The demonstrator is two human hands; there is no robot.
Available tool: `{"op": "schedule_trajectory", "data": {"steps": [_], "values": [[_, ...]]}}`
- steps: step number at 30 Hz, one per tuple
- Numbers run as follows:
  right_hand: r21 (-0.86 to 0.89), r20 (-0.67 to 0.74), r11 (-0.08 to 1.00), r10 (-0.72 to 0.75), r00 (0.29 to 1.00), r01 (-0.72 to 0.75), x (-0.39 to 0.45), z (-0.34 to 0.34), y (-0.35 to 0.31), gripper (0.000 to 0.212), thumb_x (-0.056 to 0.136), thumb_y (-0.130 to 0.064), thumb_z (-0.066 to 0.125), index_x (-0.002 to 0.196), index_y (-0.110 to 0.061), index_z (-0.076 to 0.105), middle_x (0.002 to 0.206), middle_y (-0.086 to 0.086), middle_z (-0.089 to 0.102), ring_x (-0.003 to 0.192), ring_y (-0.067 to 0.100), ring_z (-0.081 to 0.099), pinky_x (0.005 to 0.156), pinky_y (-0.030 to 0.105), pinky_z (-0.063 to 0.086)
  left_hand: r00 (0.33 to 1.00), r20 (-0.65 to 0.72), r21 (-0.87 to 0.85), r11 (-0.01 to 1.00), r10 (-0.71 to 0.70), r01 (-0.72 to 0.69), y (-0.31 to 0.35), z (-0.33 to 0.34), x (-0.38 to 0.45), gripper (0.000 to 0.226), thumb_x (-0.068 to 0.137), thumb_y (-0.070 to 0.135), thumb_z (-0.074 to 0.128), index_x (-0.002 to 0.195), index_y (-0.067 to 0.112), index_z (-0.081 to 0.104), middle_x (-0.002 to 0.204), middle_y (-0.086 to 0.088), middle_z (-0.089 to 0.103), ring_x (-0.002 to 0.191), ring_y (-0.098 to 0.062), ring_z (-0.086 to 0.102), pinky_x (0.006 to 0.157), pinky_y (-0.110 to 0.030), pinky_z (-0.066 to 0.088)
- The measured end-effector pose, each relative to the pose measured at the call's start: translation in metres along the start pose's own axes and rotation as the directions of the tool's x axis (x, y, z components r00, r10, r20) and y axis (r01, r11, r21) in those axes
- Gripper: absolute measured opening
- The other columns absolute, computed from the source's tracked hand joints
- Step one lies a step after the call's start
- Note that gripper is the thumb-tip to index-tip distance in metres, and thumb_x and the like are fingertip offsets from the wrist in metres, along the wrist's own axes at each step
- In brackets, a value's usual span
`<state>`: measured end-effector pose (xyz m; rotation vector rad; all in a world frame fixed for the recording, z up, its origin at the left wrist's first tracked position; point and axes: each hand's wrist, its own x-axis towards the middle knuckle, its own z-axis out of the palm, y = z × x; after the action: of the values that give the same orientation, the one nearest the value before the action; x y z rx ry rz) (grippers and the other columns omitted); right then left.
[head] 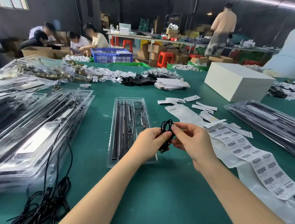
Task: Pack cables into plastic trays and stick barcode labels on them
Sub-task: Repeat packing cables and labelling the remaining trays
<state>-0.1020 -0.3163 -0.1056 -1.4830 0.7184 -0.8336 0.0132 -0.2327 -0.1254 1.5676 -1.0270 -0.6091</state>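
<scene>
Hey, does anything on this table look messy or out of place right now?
Mostly the loose black cables: they lie in a tangle at the table's near left edge, one strand trailing up over the tray stack. The label strip also lies crumpled on the right.

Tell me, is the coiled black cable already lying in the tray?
No, both the left hand and the right hand hold the cable above the tray.

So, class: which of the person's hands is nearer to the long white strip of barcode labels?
Right. The right hand is just beside the barcode label strip; the left hand is farther away, above the clear plastic tray.
</scene>
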Motion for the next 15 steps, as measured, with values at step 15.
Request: {"op": "schedule_trajectory", "data": {"steps": [15], "values": [[-0.55,0.065,0.817,-0.168,0.984,0.175,-0.005,0.005,0.002,0.027,0.09,-0.045,0.06,0.096,-0.022,0.073,0.067,-0.008,0.068,0.061,0.012,0.064,0.068,0.04,0.056,0.994,-0.106,0.408,0.912,-0.002,0.046,0.006,0.007,-0.005,0.028,0.099,0.035,0.038,0.079,0.021,0.052,0.074,0.006,0.065,0.072,-0.02,0.066,0.068,-0.038,0.055]]}}
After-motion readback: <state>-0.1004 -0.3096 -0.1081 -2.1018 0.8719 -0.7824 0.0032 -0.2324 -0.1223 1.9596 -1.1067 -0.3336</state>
